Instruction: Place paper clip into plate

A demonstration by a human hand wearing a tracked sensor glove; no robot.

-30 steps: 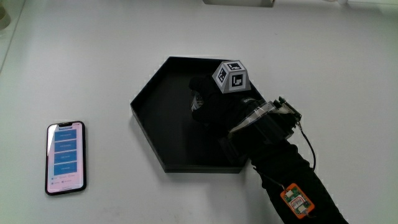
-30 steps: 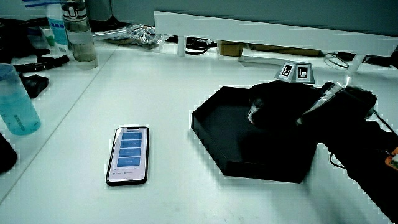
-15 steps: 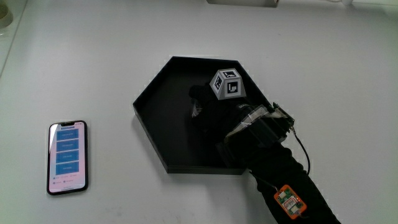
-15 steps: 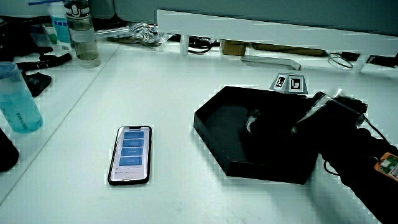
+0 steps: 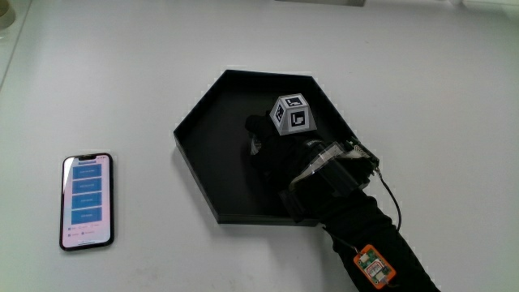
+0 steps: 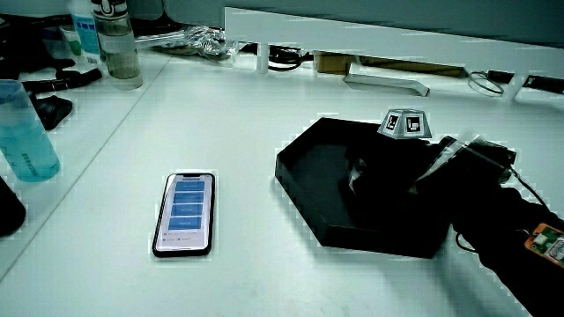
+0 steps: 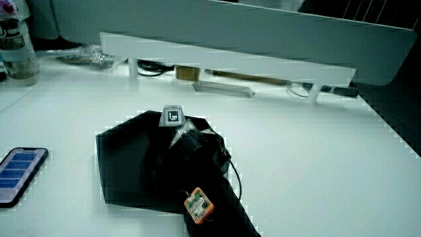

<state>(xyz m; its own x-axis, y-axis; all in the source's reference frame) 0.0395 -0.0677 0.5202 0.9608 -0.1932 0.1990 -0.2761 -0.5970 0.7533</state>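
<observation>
The paper clip shows only as a small pale glint (image 5: 256, 146) at the fingertips of the hand (image 5: 276, 150), low inside the black hexagonal plate (image 5: 203, 122); whether it lies on the plate's floor or is pinched in the fingers cannot be told, and the black glove against the black plate hides how the fingers are set. The patterned cube (image 5: 292, 114) on the back of the hand stands above the plate, and the forearm (image 5: 365, 235) crosses the plate's rim nearest the person. An orange tag (image 5: 371, 265) is fixed to the sleeve, its writing too small to read.

The plate sits on a smooth white table (image 5: 122, 65). A smartphone (image 5: 86, 201) lies flat on the table well apart from the plate, its lit screen showing a column of blue bars whose text cannot be read.

In a side view, a low white partition (image 6: 370, 33) runs along the table's edge away from the person, with cables and flat items under it. A clear bottle (image 6: 117, 48) and a blue translucent bottle (image 6: 25, 132) stand farther from the plate than the smartphone.
</observation>
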